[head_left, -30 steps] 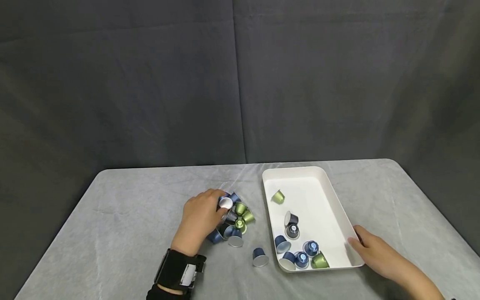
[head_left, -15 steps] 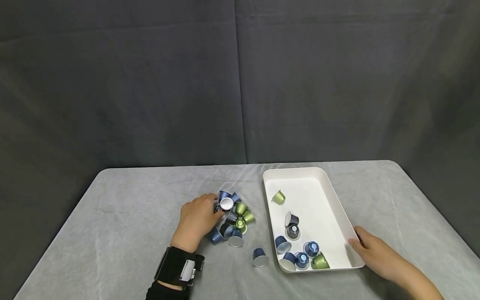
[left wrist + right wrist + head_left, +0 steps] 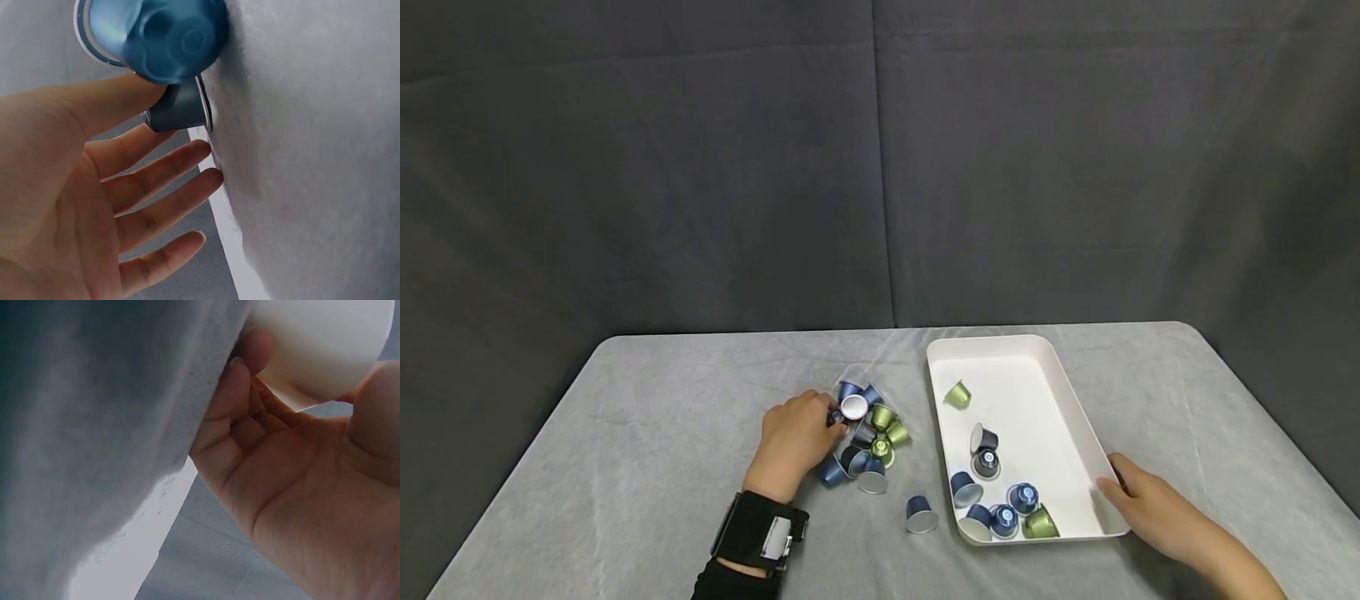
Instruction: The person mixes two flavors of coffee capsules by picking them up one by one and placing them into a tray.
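Note:
My left hand (image 3: 797,437) is at the left side of a pile of coffee capsules. In the left wrist view its thumb and index finger pinch a dark coffee capsule (image 3: 179,107), while the other fingers (image 3: 164,209) are spread. A blue capsule (image 3: 178,37) sits right by the thumb there, partly cut off by the frame. Green capsules (image 3: 897,432) and a white-lidded one (image 3: 853,407) lie in the pile. My right hand (image 3: 1157,504) grips the white tray (image 3: 1022,367) by its near right edge, thumb on the rim and fingers curled underneath.
Inside the tray are several capsules: a green one (image 3: 958,395) towards the back, dark ones (image 3: 985,463) mid-left, and blue ones (image 3: 1023,497) near the front. One blue capsule (image 3: 921,514) stands alone on the grey cloth (image 3: 685,417) between pile and tray. A dark curtain (image 3: 737,167) hangs behind.
My left hand has drawn slightly left and down from the white-lidded capsule, uncovering blue capsules at the back of the pile, and now pinches a dark one. Right hand and tray look still.

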The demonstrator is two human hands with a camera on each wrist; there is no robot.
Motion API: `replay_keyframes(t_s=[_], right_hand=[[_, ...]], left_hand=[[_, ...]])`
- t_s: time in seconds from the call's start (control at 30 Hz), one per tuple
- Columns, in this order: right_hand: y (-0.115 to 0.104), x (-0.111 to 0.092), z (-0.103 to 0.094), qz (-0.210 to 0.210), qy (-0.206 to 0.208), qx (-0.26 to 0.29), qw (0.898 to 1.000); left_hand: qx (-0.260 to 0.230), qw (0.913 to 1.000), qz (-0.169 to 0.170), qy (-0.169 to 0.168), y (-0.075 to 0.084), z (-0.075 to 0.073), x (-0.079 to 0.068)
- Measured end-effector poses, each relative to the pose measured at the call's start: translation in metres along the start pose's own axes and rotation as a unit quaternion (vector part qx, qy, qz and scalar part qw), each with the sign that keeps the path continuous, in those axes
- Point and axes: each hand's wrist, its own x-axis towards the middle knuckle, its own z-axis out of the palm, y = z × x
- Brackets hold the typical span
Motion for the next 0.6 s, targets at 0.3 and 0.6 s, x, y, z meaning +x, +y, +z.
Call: replay_keyframes(t_s=[0.3, 0.6], right_hand=[[-0.0006, 0.0000, -0.0002, 0.001, -0.003, -0.004, 1.000], [-0.0001, 0.0001, 0.0002, 0.004, -0.005, -0.002, 1.000]], left_hand=[[-0.007, 0.9999, 0.002, 0.014, -0.0034, -0.0009, -0.0005], [-0.007, 0.9997, 0.002, 0.023, -0.0046, -0.0023, -0.0002]])
